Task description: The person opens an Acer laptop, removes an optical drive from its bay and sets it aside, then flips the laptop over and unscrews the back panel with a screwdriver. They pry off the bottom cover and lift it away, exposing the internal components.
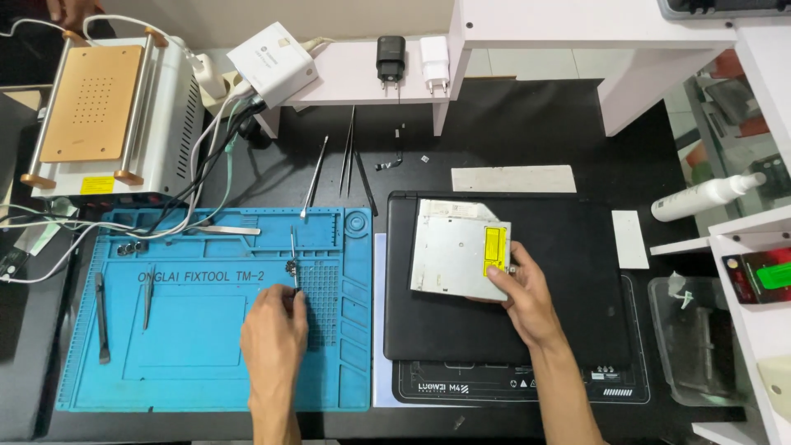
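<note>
A silver optical drive (458,249) is pinched at its 4 o'clock corner by the right hand (527,303), fingers closed on the edge; it is tilted over the closed black laptop (568,280). The left hand (273,330) is curled around a slim screwdriver (293,257) on the blue repair mat (189,363). With so small a grip, the drive could be dropped onto the laptop; a small dark part beside the screwdriver tip could be knocked away. Counted: one drive, one laptop, one mat, two chargers at 12 o'clock
</note>
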